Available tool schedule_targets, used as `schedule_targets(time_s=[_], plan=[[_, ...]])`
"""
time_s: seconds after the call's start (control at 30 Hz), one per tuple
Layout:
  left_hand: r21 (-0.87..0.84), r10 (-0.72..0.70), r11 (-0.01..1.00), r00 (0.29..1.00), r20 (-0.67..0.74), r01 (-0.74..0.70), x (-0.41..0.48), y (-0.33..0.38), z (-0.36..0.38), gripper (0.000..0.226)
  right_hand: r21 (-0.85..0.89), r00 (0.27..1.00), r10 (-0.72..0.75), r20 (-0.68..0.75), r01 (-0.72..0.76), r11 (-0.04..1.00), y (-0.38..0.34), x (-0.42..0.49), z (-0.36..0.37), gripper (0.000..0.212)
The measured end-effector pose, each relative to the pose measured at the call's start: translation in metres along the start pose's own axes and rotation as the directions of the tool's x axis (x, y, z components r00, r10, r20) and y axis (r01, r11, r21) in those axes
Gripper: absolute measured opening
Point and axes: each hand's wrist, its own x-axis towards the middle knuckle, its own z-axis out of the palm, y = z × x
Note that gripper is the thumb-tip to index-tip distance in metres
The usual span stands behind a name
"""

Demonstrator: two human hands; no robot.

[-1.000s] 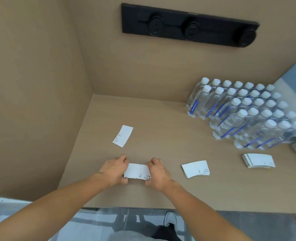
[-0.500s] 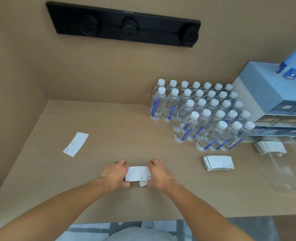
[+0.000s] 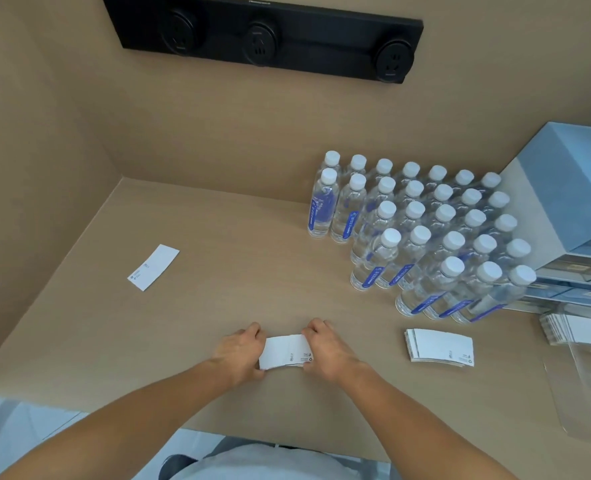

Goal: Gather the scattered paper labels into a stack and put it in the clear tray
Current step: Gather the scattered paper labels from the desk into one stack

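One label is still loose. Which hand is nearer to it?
Left. The left hand lies right of and nearer the camera than the lone label; the right hand is farther right.

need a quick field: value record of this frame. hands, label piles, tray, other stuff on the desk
left hand: gripping the left end of the held label stack
right hand: gripping the right end of the same stack
held label stack: low over the desk front edge, between both hands
loose label: lying alone, far left
second stack: on the desk, right of the hands
clear tray: far right, a label pile at its far end
water bottles: upright block, back right
drawer unit: behind the bottles, right edge
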Motion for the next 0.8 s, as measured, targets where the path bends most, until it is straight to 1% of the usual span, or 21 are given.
schedule_targets(time_s=[0.17, 0.27, 0.4, 0.63, 0.8], plan=[[-0.017, -0.03, 0.999, 1.0, 0.0, 0.03, 0.0007, 0.0046, 0.0017, 0.048, -0.024, 0.998, -0.052, 0.029, 0.052, 0.998, 0.0045, -0.0002, -0.0038, 0.044], [-0.022, -0.037, 0.999, 0.999, 0.001, 0.037, 0.0018, 0.0065, 0.0022, 0.046, -0.038, 0.998, -0.028, 0.051, 0.03, 0.999, 0.0051, 0.0, -0.0052, 0.042], [-0.035, -0.023, 0.999, 1.0, 0.009, 0.023, 0.0057, 0.005, 0.002, 0.045, -0.037, 0.998, -0.004, 0.063, 0.006, 0.999, 0.003, -0.0005, -0.0061, 0.047], [-0.047, -0.019, 0.999, 1.0, 0.015, 0.019, 0.0076, 0.0007, 0.0062, 0.046, -0.067, 0.998, 0.012, 0.063, -0.007, 0.998, -0.0004, -0.0028, -0.0035, 0.046], [-0.008, -0.007, 1.0, 1.0, 0.023, 0.007, 0.009, 0.0009, 0.0036, 0.045, -0.073, 0.998, 0.015, 0.063, -0.01, 0.997, -0.0019, -0.0025, -0.0043, 0.042]])
